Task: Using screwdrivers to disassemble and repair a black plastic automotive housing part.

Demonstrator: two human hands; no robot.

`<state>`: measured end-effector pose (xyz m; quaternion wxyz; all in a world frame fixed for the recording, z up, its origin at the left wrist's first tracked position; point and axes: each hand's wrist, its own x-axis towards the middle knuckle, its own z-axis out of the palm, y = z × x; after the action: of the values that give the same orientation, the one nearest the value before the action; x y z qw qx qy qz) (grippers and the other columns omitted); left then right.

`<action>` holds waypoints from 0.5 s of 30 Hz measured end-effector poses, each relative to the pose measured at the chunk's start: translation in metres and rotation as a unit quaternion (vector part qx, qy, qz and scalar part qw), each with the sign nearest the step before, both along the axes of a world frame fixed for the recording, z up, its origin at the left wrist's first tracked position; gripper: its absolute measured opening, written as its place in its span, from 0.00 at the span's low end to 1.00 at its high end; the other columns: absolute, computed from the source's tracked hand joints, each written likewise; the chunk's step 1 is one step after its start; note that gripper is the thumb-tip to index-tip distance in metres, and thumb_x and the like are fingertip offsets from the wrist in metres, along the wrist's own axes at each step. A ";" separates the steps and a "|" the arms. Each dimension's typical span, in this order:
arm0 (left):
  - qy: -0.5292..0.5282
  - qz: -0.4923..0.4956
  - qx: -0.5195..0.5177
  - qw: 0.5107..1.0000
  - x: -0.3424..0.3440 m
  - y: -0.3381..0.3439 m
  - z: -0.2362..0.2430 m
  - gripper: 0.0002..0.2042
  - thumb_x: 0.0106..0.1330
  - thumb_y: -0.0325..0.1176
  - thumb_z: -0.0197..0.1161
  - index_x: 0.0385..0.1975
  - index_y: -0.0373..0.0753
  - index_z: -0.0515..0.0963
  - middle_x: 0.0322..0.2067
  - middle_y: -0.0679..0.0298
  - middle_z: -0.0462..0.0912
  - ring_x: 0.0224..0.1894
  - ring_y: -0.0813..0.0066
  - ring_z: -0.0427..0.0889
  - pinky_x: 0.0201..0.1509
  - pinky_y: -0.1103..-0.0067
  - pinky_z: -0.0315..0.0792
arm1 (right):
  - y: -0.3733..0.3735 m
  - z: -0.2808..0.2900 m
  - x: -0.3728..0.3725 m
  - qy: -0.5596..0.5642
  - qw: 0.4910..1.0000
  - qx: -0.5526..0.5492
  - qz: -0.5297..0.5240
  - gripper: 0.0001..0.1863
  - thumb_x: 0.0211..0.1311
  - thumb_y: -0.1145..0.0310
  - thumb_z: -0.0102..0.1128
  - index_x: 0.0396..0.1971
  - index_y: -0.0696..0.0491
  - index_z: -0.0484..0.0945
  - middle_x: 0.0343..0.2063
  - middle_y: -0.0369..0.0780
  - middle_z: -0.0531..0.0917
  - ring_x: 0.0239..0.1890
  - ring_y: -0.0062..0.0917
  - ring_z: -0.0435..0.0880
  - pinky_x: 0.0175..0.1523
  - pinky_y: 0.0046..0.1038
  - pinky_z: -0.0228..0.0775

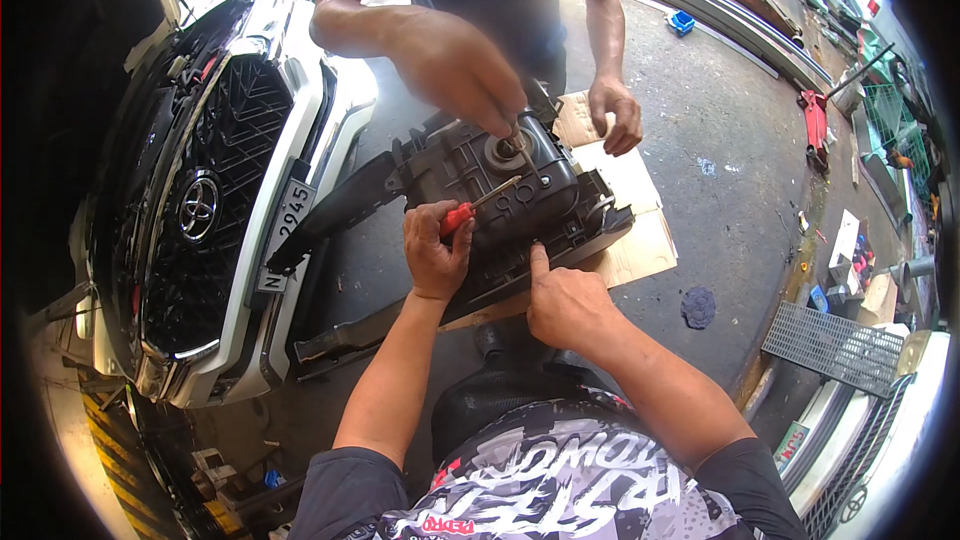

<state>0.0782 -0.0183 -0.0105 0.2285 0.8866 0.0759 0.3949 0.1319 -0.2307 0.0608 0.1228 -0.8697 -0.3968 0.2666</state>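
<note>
A black plastic housing (470, 165), which looks like the back of a car headlight, rests in front of me with long black arms reaching left. My left hand (435, 255) is closed around the red handle of a screwdriver (494, 193), its metal shaft lying over the housing and angled up to the right. My right hand (565, 300) holds nothing; its index finger is stretched out to the housing's near edge, the other fingers curled. Across from me, a co-worker's blurred hand (460, 75) reaches to a round opening (510, 148) in the housing. That person's other hand (615, 115) hangs beside it.
Flattened cardboard (635, 190) lies under the housing. At left stands the white front of a vehicle (340, 110) with a black grille (225, 190). A dark rag (698, 307) is on the floor at right, near a grey perforated panel (835, 345) and a red jack (815, 120).
</note>
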 end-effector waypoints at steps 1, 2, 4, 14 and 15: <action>0.000 0.001 -0.005 1.000 0.000 0.000 0.000 0.14 0.64 0.41 0.69 0.41 0.41 0.77 0.35 0.60 0.80 0.37 0.58 0.77 0.47 0.67 0.70 | 0.000 -0.001 0.000 0.003 1.000 -0.001 -0.003 0.42 0.54 0.70 0.56 0.68 0.74 0.56 0.32 0.54 0.87 0.35 0.45 0.88 0.44 0.42 0.79; -0.001 -0.001 -0.005 1.000 0.001 -0.001 0.000 0.14 0.64 0.41 0.69 0.41 0.41 0.77 0.35 0.60 0.80 0.37 0.58 0.77 0.47 0.67 0.70 | -0.001 -0.002 0.000 0.007 1.000 -0.002 -0.006 0.41 0.57 0.67 0.56 0.69 0.72 0.56 0.32 0.53 0.86 0.35 0.46 0.88 0.45 0.43 0.79; -0.003 0.001 -0.009 1.000 0.001 -0.001 0.000 0.14 0.64 0.42 0.69 0.41 0.41 0.77 0.35 0.60 0.81 0.38 0.58 0.77 0.47 0.67 0.70 | -0.001 -0.001 -0.001 0.009 1.000 -0.001 -0.008 0.41 0.57 0.67 0.56 0.69 0.72 0.56 0.32 0.53 0.86 0.35 0.46 0.88 0.44 0.43 0.78; 0.033 -0.033 0.017 0.999 -0.034 0.011 0.019 0.13 0.66 0.39 0.68 0.42 0.39 0.78 0.37 0.58 0.81 0.40 0.57 0.78 0.48 0.68 0.72 | -0.001 -0.005 -0.005 -0.015 1.000 0.018 -0.013 0.41 0.56 0.67 0.55 0.68 0.73 0.56 0.30 0.54 0.85 0.34 0.47 0.87 0.43 0.45 0.78; 0.043 -0.014 0.015 0.999 -0.049 0.013 0.021 0.13 0.66 0.38 0.68 0.43 0.39 0.78 0.37 0.57 0.81 0.40 0.57 0.79 0.48 0.68 0.72 | -0.002 -0.006 -0.004 -0.011 1.000 0.016 -0.015 0.40 0.56 0.67 0.55 0.67 0.73 0.58 0.30 0.54 0.85 0.35 0.47 0.87 0.44 0.45 0.78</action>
<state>0.0289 -0.0051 0.0104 0.2175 0.9069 0.0670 0.3545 0.1282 -0.2327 0.0547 0.1363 -0.8765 -0.3892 0.2485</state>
